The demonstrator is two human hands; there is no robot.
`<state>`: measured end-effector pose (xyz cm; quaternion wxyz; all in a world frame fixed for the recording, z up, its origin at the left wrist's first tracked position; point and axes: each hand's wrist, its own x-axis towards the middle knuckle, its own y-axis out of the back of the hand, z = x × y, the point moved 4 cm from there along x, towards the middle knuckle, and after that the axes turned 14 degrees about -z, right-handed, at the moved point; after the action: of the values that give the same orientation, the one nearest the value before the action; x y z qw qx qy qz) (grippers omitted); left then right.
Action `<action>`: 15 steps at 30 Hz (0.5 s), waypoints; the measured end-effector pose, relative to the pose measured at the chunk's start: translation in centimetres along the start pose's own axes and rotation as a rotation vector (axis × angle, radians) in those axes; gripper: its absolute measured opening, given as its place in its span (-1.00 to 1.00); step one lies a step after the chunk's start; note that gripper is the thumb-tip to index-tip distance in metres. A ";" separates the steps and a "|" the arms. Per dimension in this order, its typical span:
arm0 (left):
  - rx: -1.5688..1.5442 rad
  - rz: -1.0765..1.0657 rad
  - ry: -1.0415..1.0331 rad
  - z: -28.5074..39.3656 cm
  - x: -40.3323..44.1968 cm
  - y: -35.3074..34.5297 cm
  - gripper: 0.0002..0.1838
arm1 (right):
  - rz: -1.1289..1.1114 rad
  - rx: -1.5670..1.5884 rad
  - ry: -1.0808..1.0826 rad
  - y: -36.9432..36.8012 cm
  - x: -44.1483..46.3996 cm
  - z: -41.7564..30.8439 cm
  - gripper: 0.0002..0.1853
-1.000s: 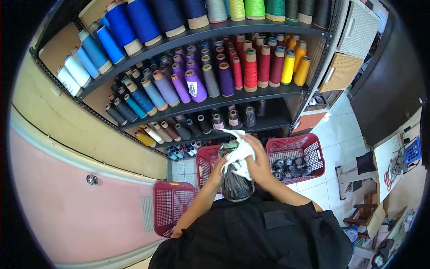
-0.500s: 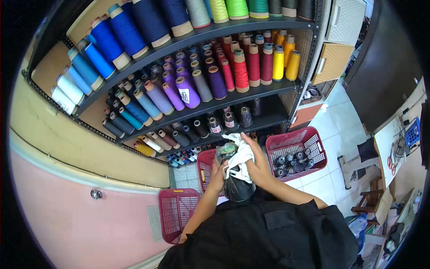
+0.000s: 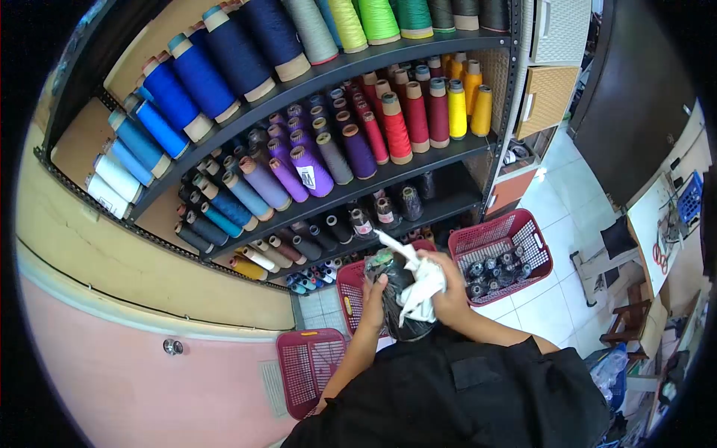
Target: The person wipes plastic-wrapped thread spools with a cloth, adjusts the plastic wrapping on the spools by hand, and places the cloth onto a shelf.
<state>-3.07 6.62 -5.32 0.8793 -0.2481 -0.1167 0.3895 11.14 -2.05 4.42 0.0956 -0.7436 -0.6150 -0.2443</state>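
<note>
White cloth [image 3: 424, 290] is sitting bunched in the curled fingers of our right hand [image 3: 451, 290], lying against a plastic-wrapped black cone [image 3: 393, 284]. Our left hand [image 3: 372, 306] is clasping the cone's other side, thumb near its top, and we are holding it close before our black shirt [image 3: 455, 396]. Other wrapped cones [image 3: 498, 272] are standing in a red basket [image 3: 485, 233] to our right.

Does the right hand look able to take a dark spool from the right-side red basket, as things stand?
Probably not yet: the right hand is holding the white cloth, though nothing seems to cover the dark spools in the red basket.
</note>
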 end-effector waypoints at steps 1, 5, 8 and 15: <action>0.090 -0.008 -0.002 0.2 0.0 -0.3 -0.42 | -0.091 -0.186 -0.009 -0.3 0.1 -0.8 -0.41; 0.167 -0.070 0.003 1.4 0.4 -2.0 -0.37 | -0.161 -0.303 -0.092 -1.1 0.3 -0.8 -0.36; 0.106 -0.069 0.024 1.3 0.2 -2.4 -0.38 | -0.155 -0.224 -0.125 -1.0 0.1 0.2 -0.34; 0.035 -0.068 0.015 1.2 0.1 -2.5 -0.39 | -0.153 -0.218 -0.128 -1.0 0.2 0.1 -0.34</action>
<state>-1.94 5.67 -2.98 0.8971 -0.2313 -0.1117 0.3594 10.23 -1.62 4.31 -0.0440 -0.7145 -0.6447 -0.2681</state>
